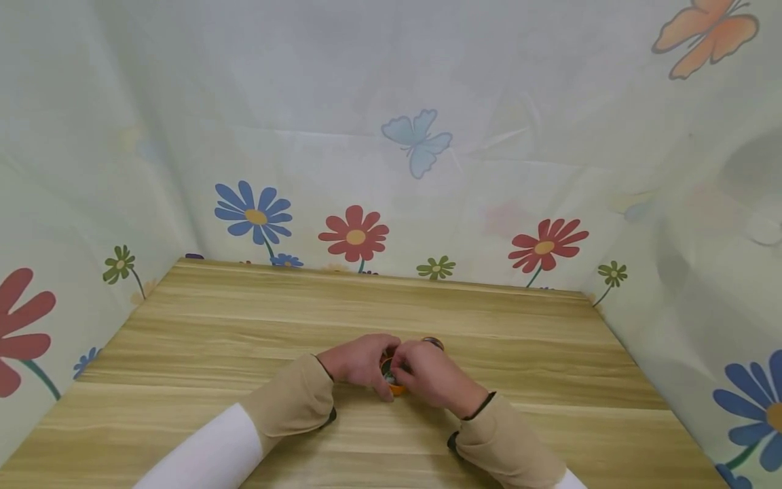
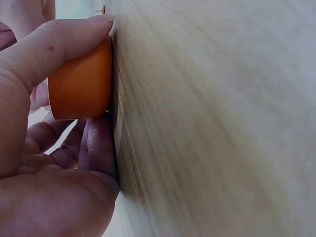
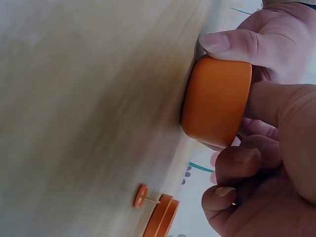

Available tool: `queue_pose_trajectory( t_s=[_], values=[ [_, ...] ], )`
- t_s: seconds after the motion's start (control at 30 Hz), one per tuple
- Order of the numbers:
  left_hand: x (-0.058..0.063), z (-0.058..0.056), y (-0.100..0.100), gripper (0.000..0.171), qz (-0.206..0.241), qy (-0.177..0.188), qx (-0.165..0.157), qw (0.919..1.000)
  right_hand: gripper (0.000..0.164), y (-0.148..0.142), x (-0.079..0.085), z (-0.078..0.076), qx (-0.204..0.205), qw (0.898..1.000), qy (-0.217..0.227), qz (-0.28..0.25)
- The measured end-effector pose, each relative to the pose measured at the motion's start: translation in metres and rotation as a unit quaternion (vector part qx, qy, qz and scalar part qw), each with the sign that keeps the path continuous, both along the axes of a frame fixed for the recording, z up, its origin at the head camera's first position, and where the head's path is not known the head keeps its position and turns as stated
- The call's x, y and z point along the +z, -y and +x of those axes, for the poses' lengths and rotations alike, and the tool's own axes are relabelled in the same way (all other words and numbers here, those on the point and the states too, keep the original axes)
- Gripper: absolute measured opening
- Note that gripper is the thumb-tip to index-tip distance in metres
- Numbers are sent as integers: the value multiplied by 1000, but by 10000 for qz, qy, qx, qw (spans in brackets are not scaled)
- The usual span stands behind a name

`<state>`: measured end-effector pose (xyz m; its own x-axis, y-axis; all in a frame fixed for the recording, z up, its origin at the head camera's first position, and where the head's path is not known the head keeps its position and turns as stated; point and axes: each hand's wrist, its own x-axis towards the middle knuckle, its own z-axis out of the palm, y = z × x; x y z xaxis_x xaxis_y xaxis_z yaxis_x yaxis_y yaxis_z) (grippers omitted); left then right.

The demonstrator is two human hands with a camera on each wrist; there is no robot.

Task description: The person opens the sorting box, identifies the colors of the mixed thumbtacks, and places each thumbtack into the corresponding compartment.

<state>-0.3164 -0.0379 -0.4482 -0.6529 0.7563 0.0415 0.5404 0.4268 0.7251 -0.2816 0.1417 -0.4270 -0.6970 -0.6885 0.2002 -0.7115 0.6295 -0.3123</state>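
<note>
A small round orange container [image 2: 81, 89] stands on the wooden table, its open top facing up. My left hand [image 1: 365, 361] grips it from the left, thumb on the near side and fingers round the far side. Over the rim, my right hand [image 1: 427, 372] reaches down into it. Its fingertips are hidden inside, so whether they pinch anything does not show. The other fingers of that hand are curled outside the wall, as the right wrist view shows. Inside, the head view gives a dark, partly whitish patch too small to make out.
Just beyond my right hand lies a dark round piece [image 1: 433, 343] with an orange edge. The right wrist view has an orange ring-shaped piece [image 3: 160, 217] and a small orange disc [image 3: 141, 196] with a thin stick. A flower-printed curtain [image 1: 476, 204] borders the table.
</note>
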Motion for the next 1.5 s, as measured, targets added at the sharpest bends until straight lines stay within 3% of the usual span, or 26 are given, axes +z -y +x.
queue_pose_trajectory(
  t_s=[0.27, 0.87, 1.5],
  values=[
    [1, 1, 1, 48, -112, 103, 103, 9998, 10, 3, 1, -3, 95, 9994, -270, 218],
    [3, 1, 1, 48, -91, 274, 179, 9994, 23, 10, 1, -7, 164, 9965, -621, 539],
    [0, -1, 2, 47, 5, 247, 64, 9997, 17, 10, 0, -8, 119, 9985, -358, 398]
  ],
)
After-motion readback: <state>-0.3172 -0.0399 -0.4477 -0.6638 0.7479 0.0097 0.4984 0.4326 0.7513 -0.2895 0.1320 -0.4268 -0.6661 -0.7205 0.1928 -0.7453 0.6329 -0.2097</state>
